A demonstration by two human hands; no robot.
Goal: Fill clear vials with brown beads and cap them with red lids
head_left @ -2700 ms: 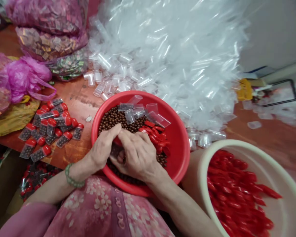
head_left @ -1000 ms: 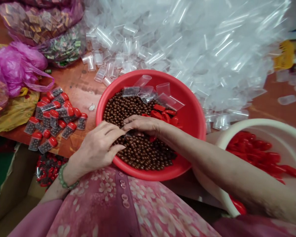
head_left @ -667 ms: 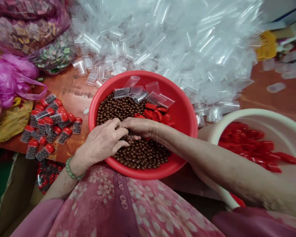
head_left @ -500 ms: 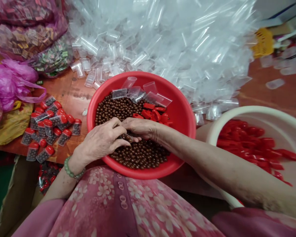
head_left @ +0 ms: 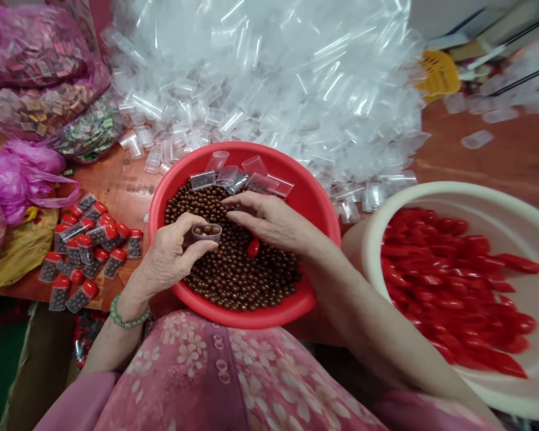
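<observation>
Between the thumb and fingers of my left hand (head_left: 170,251) is a small clear plastic container (head_left: 207,237), its open mouth facing up with brown balls inside. It is held over the left part of a red basin (head_left: 330,221). Many glossy brown balls (head_left: 238,275) fill much of the basin. My right hand (head_left: 273,221) hovers over them, its fingers stretched out and apart. A red cap (head_left: 253,248) shows at this hand's lower edge; whether the hand touches it, I cannot tell. Several empty clear containers (head_left: 227,175) lie at the basin's far side.
Behind the basin rises a big heap of clear containers (head_left: 269,78). Red-capped filled containers (head_left: 85,248) lie at left, near purple bags (head_left: 31,54) of small packets. A white bucket (head_left: 371,239) at right holds red caps (head_left: 449,281). A yellow basket (head_left: 440,75) stands farther back.
My hands have moved apart. The left one has tipped the container upright, mouth up, and drawn it left; the right one has opened its fingers. The view has shifted slightly right.
</observation>
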